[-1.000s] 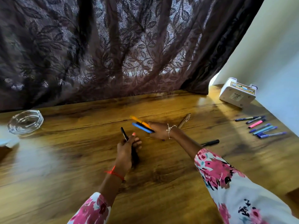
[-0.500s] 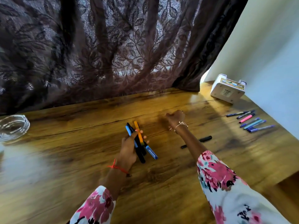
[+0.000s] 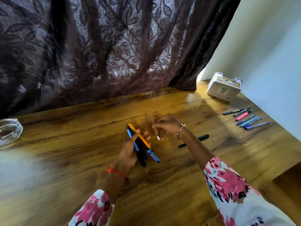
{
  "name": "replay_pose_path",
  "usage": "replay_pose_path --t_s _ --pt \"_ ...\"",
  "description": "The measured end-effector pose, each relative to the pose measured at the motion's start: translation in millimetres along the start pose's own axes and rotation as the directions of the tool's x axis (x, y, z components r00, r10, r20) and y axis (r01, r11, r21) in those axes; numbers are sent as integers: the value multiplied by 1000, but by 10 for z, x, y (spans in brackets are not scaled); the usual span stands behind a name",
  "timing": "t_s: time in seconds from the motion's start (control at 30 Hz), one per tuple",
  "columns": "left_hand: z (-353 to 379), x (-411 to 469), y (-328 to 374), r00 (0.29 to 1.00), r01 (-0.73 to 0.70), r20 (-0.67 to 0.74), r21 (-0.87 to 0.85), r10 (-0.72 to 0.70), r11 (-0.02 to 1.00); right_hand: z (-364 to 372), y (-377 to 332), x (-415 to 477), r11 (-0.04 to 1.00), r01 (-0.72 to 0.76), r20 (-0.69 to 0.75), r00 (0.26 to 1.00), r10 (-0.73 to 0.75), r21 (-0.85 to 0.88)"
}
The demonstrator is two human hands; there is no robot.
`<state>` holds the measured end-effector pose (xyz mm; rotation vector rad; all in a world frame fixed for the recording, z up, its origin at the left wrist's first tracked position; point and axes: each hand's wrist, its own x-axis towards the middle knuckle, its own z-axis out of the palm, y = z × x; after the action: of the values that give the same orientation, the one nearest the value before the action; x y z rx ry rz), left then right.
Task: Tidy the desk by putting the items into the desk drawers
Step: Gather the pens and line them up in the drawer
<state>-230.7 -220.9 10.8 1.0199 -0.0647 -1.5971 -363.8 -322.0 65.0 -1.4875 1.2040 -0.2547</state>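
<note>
Early going, I judge: no drawer holds anything yet. The left hand [image 3: 128,152] grips a bundle of pens [image 3: 141,158]. The blurred right hand [image 3: 167,126] seems to pinch a slim pen [image 3: 158,137] at the bundle's 2 o'clock. On the table [image 3: 81,144] a black pen [image 3: 193,141] lies at the right hand's 4 o'clock, and coloured markers [image 3: 247,119] wait well apart at 3 o'clock.

Open desk [image 3: 73,168] wood front left, glass ashtray [image 3: 9,131] at far left edge, curtain [image 3: 114,54] closing the back, black pen [image 3: 193,141], marker row [image 3: 247,119] and white box [image 3: 224,87] crowding the right.
</note>
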Motion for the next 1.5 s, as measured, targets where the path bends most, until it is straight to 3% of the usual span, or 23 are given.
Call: replay_pose_path --t_s 0.03,0.1,0.2,0.23,0.3,0.37,0.53,0.6,0.67,0.77,0.83,0.93,1.07,1.33,1.5 --pt "15 3 -13 1000 14 12 21 -14 1000 60 -24 -72 1000 19 95 995 -18 -17" --pt "59 0 -58 1000 20 19 84 -21 996 106 -3 -117 991 49 110 993 -35 -128" --pt "96 -3 -126 999 35 14 74 -36 997 -71 85 -94 939 51 -139 985 -104 -341" --pt "99 -6 -141 998 53 24 70 -54 996 -193 141 -97 878 23 -187 974 -127 -479" --pt "94 -14 -155 996 78 31 91 -81 993 -427 309 -136 646 -118 -197 979 -51 -754" --pt "89 -22 -163 996 85 31 107 -89 991 -570 505 -224 469 -233 -229 971 67 -852" --pt "152 -64 -213 995 98 24 90 -100 991 -620 796 -391 379 -271 -285 958 17 -885" --pt "187 -92 -248 993 108 31 109 -112 988 -621 822 -422 428 -252 -268 963 24 -868" --pt "233 -114 -313 992 117 33 126 -122 985 -599 803 -473 590 -206 -233 972 31 -781" --pt "336 -162 -448 988 125 65 157 -137 980 -501 695 -657 903 -138 -268 963 26 -407" --pt "468 -210 -571 983 155 62 209 -172 966 -410 663 -843 988 -103 -271 960 69 -116" --pt "687 -280 -767 980 180 38 262 -197 948 -265 691 -1092 991 -114 -239 966 93 -76" --pt "1005 -424 -1138 950 237 123 322 -288 917 -260 996 -1512 985 -133 -322 942 93 -107" --pt "1378 -777 -1943 867 309 214 477 -450 823 -477 1574 -2468 977 -157 -430 879 205 146" --pt "1465 -1040 -2478 838 336 167 592 -520 733 -459 2011 -2999 944 -159 -475 832 286 290"
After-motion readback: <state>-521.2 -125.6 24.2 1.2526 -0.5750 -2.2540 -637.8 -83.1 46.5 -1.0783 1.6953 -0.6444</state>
